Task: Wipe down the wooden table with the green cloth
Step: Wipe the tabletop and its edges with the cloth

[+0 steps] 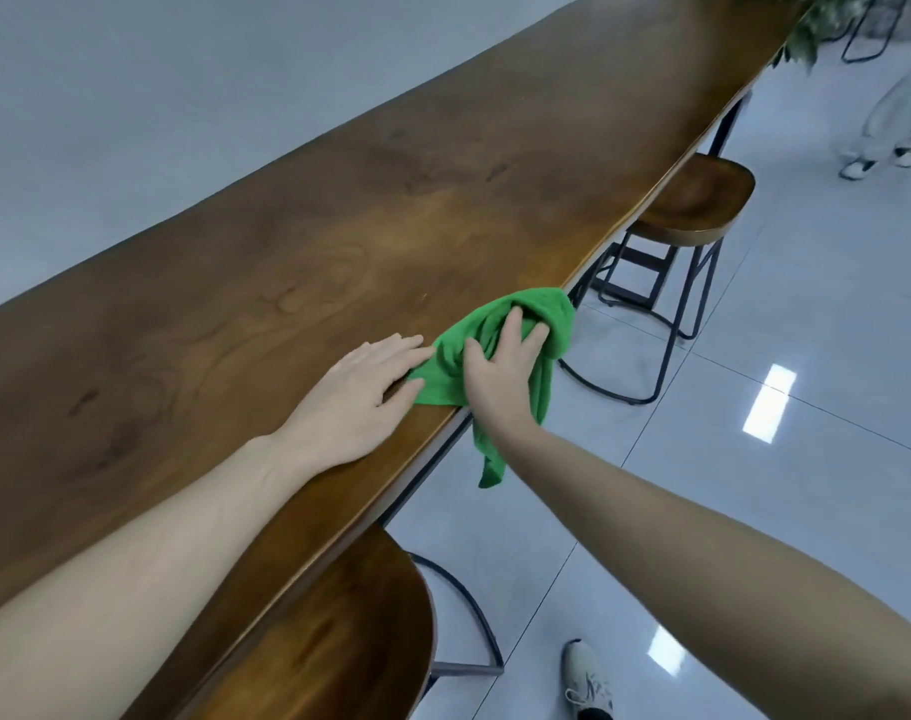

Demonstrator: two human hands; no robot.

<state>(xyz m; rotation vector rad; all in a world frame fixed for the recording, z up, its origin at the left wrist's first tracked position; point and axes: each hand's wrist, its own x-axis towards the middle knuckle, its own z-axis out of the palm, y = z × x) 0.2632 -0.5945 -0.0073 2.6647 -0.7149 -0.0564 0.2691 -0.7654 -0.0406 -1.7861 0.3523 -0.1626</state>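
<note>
cloth [500,330], green and bunched, is gripped by the right hand [497,376], whose fingers are spread and curled into its folds at the near edge of the worktop [287,252]. part of the cloth is draped over that edge, and one corner is left hanging toward the floor [754,485]. the left hand [359,392] is laid flat and open on the wood, fingers together, its fingertips touching the cloth's left side; nothing is clasped by it.

further out, the long worktop is seen bare and dry-looking, with no wet streaks that can be made out, so which parts have been wiped cannot be told. since the cloth is bunched at the edge and not spread flat, the wiping is judged to be at an early stage or between strokes, with most of the surface, right up to the far end by the plant [806,23], left to be covered.

a stool [697,200] is tucked under the worktop beyond the hands, and another stool [339,631] nearer. a shoe [585,678] is seen below, and a second person's legs [890,122] at the far right.
</note>
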